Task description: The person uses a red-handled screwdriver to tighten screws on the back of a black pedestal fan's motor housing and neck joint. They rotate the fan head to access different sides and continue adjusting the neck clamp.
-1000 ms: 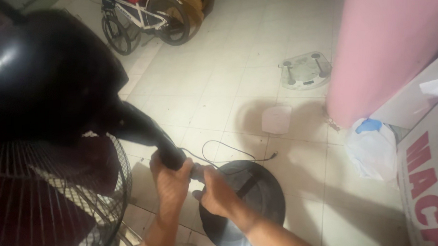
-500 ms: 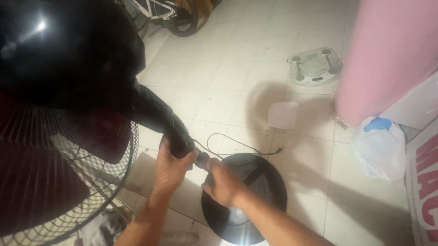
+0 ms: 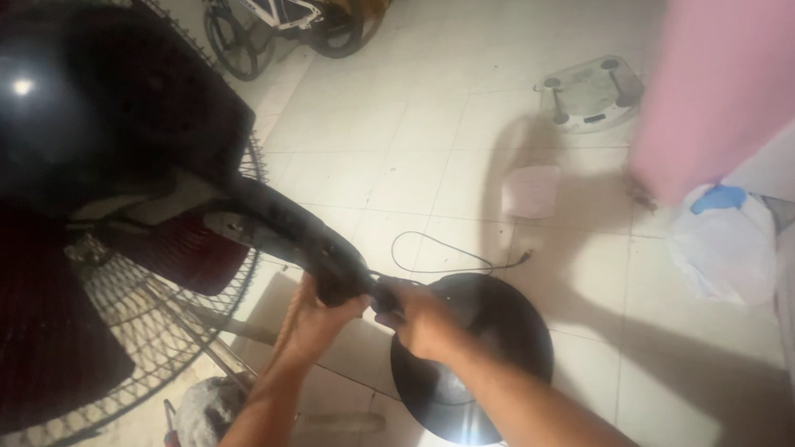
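Left hand (image 3: 317, 321) and right hand (image 3: 424, 321) both grip the glossy black fan neck (image 3: 305, 245) above its round base (image 3: 492, 353).

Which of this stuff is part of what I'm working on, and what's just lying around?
In hand: fan neck, left hand, right hand, round base, fan head, grille, cord.

Lying about: bicycle, scale, plastic bag, pink curtain.

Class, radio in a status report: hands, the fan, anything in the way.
Left hand gripping fan neck. Right hand on the joint above round black base. Black cord loose on the tiled floor beside the base.
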